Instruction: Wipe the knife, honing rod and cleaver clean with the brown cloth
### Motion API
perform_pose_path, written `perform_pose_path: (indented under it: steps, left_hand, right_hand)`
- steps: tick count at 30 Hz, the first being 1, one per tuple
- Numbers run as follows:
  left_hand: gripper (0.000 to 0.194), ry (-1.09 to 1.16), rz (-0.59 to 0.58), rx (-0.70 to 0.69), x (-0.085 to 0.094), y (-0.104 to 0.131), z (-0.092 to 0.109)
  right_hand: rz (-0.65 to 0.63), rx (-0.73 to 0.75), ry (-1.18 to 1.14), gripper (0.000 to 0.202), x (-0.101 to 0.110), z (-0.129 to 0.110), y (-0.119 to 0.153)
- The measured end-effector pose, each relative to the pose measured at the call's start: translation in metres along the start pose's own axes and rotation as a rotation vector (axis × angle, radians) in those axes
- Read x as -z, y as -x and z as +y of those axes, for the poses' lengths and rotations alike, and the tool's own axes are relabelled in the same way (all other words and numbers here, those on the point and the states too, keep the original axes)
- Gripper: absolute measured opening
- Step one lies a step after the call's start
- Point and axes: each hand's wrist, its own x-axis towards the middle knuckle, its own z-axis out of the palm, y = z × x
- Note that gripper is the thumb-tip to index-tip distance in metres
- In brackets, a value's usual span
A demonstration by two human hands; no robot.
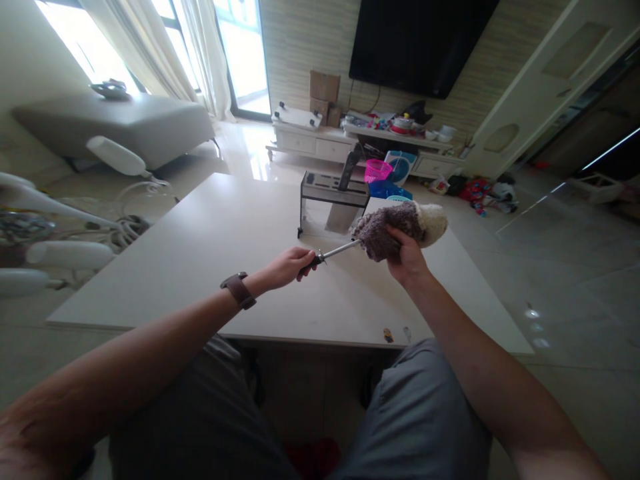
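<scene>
My left hand [296, 263] is closed around the black handle of a honing steel [340, 249], whose metal rod points to the right. The rod's far end disappears into a fluffy brown and cream cloth [383, 227]. My right hand [407, 257] grips that cloth, and its folds hide the tip of the rod. Behind both hands a knife rack [334, 187] with a dark frame stands on the white table [240, 227]. A black-handled knife [349, 167] sits upright in the rack, its broad blade visible below the top.
Two small stickers, one of them yellow [388, 335], lie at the table's near edge. Beyond the table are a pink basket [376, 171] and a blue bag [387, 189]. White lamp shades [70, 255] crowd the left side. A TV cabinet [325, 147] lines the far wall.
</scene>
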Motion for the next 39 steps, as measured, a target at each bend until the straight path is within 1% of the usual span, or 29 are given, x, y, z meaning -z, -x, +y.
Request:
perform_pose_path:
  steps: [4, 10, 13, 17, 19, 23, 25, 27, 29, 32, 35, 39]
  left_hand:
    - [0.052, 0.012, 0.014, 0.018, -0.004, 0.000, 0.000]
    - [0.048, 0.068, -0.015, 0.049, -0.009, 0.006, 0.011]
    - [0.038, 0.087, -0.038, 0.029, -0.013, 0.009, 0.016]
    - [0.015, 0.095, -0.086, 0.000, -0.019, 0.012, 0.019]
    - [0.011, 0.086, -0.093, -0.008, -0.019, 0.013, 0.020]
    - [0.012, 0.066, -0.097, -0.024, -0.018, 0.013, 0.022]
    - [0.017, 0.051, -0.113, -0.030, -0.018, 0.013, 0.023]
    - [0.026, 0.041, -0.122, -0.038, -0.019, 0.012, 0.023]
    - [0.031, 0.040, -0.098, -0.052, -0.020, 0.011, 0.022]
    - [0.026, 0.039, -0.059, -0.074, -0.021, 0.009, 0.019]
    - [0.024, 0.030, -0.066, -0.077, -0.020, 0.006, 0.017]
    - [0.027, -0.009, -0.064, -0.048, -0.017, 0.004, 0.015]
  right_hand:
    - [-0.020, -0.036, 0.038, 0.038, -0.008, 0.013, 0.015]
    - [-0.026, -0.045, 0.079, 0.043, -0.025, 0.030, 0.041]
    - [-0.043, -0.072, 0.091, 0.049, -0.031, 0.040, 0.054]
    - [-0.047, -0.077, 0.127, 0.051, -0.034, 0.052, 0.066]
    - [-0.023, -0.073, 0.140, 0.049, -0.035, 0.056, 0.067]
    - [0.004, -0.063, 0.122, 0.047, -0.035, 0.055, 0.066]
    - [0.001, -0.054, 0.108, 0.047, -0.034, 0.054, 0.064]
    - [-0.005, -0.039, 0.100, 0.048, -0.034, 0.053, 0.063]
    - [-0.004, -0.025, 0.100, 0.047, -0.034, 0.052, 0.061]
    - [0.009, -0.021, 0.095, 0.046, -0.033, 0.050, 0.058]
    - [0.015, -0.015, 0.075, 0.046, -0.034, 0.046, 0.055]
    - [0.045, 0.016, 0.042, 0.048, -0.033, 0.038, 0.049]
